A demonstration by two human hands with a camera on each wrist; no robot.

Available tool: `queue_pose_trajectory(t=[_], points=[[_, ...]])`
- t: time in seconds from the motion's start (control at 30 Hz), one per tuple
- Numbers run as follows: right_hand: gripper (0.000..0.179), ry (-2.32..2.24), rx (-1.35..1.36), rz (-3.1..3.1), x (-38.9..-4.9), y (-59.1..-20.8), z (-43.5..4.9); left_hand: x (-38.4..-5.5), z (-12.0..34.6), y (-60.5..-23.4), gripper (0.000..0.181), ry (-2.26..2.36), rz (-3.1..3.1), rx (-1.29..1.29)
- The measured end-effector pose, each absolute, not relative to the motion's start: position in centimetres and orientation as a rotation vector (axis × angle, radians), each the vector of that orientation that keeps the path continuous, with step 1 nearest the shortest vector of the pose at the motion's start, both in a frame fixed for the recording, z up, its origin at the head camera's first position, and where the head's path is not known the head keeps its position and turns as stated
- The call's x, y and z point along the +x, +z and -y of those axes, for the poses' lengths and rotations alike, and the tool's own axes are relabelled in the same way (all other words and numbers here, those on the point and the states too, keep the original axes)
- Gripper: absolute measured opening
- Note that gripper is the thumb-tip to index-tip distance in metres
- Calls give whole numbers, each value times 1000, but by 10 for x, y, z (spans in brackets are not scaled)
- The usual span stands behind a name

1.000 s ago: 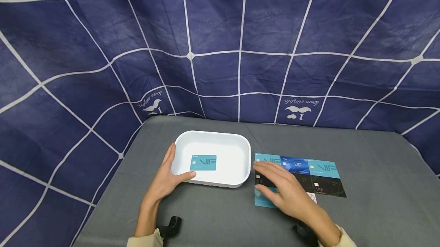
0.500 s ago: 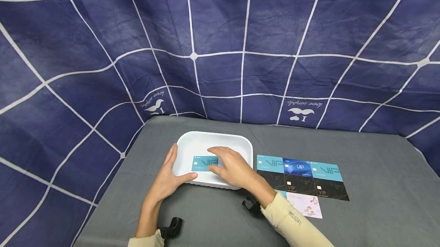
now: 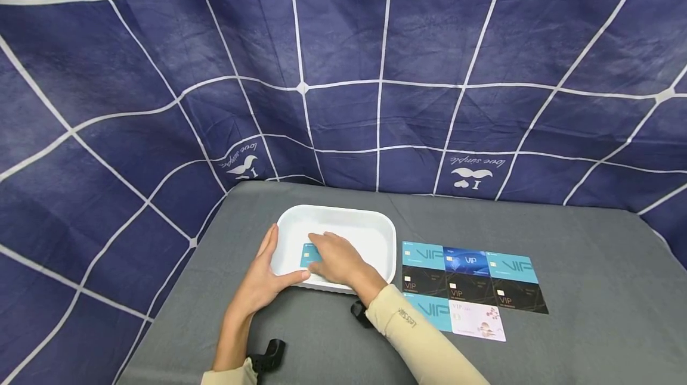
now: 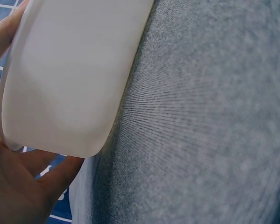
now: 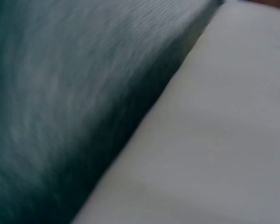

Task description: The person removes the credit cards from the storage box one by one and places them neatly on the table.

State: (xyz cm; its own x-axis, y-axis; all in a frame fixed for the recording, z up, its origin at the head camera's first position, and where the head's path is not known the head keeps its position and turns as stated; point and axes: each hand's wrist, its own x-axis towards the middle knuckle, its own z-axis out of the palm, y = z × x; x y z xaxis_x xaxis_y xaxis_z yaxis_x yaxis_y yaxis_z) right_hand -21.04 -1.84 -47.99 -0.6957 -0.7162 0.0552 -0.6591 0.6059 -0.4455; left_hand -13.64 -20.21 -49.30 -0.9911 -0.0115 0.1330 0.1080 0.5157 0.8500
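My left hand [image 3: 262, 278] grips the left end of a white plastic tray [image 3: 370, 257], thumb over the near rim and fingers along the outside. In the left wrist view, the tray [image 4: 70, 79] shows its smooth side between the thumb and fingers. Inside it lies a teal VIP card [image 3: 308, 255], only its left part visible. Over that card is my right hand [image 3: 340, 260], fingers near its far edge and thumb near its near edge, spread apart. The right wrist view holds just the tray's wall [image 5: 210, 135], close and blurred, with no fingers showing.
Right of the tray, several cards lie edge to edge in rows: teal [image 3: 422, 255], blue [image 3: 465, 260], black [image 3: 517, 295] and pink [image 3: 477, 319]. A grey cloth [image 3: 606, 266] covers the table. Behind it hangs a navy curtain [image 3: 343, 114] with white lines.
My right hand has moved left from over the laid-out cards into the tray and down to the teal card, uncovering the pink and lower teal cards. The left hand keeps its hold.
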Motion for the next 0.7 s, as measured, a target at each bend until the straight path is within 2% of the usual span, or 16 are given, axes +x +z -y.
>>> queue_pose_trajectory(t=[0.17, 0.47, 0.7], points=[[70, -548, -1072, -2723, -214, -487, 16, -138, 200, -493, 119, -1482, 2644, -78], [57, -494, -1097, -2836, -214, -489, 20, -137, 201, -493, 119, -1473, 2635, -80], [64, -556, -1149, -2818, -216, -488, 23, -136, 202, -492, 119, -1466, 2630, -72]])
